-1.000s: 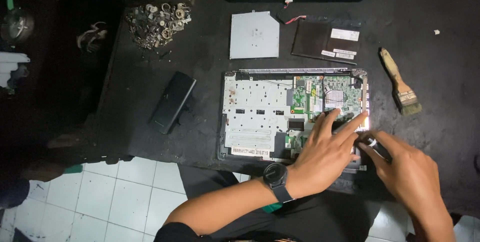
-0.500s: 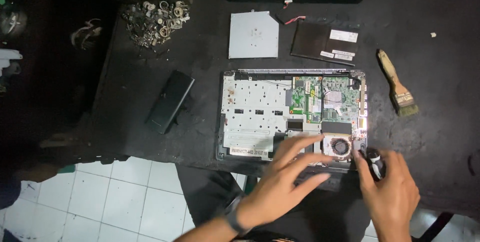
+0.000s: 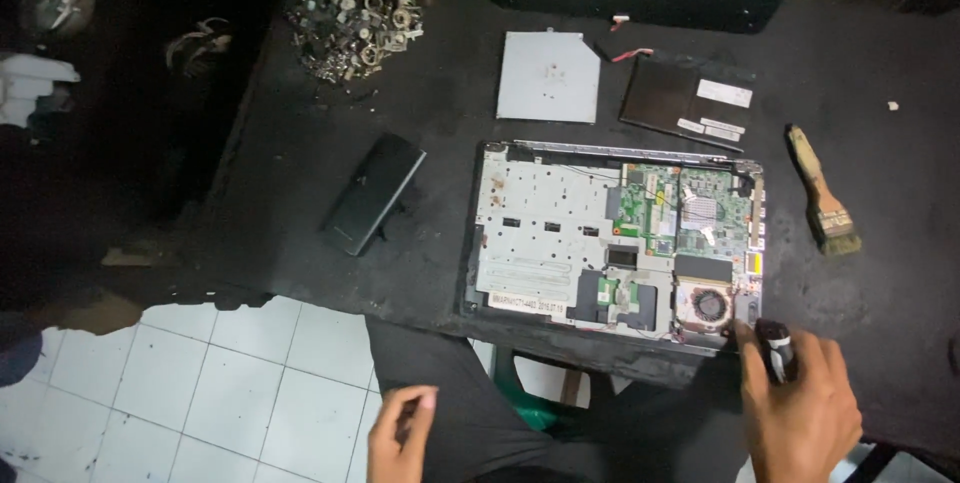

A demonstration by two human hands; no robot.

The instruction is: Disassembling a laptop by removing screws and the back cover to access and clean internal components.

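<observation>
An opened laptop base [image 3: 545, 228] lies on the black table [image 3: 450, 113], its silver metal plate, green circuit board and round fan exposed. My right hand [image 3: 800, 408] rests at the laptop's near right corner, closed around a small dark tool [image 3: 776, 351] with a pale tip. My left hand [image 3: 400, 435] hangs low over my lap, off the table, fingers loosely curled and holding nothing.
A grey optical drive [image 3: 548, 76] and a dark flat battery panel [image 3: 685, 100] lie behind the laptop. A paintbrush [image 3: 825, 193] sits at right, a black battery pack [image 3: 372, 193] at left, a pile of metal scraps [image 3: 350, 31] at the back. White floor tiles [image 3: 210, 393] lie below.
My left hand has left the laptop's fan corner and dropped down toward my lap. My right hand stays at the near right corner with the tool.
</observation>
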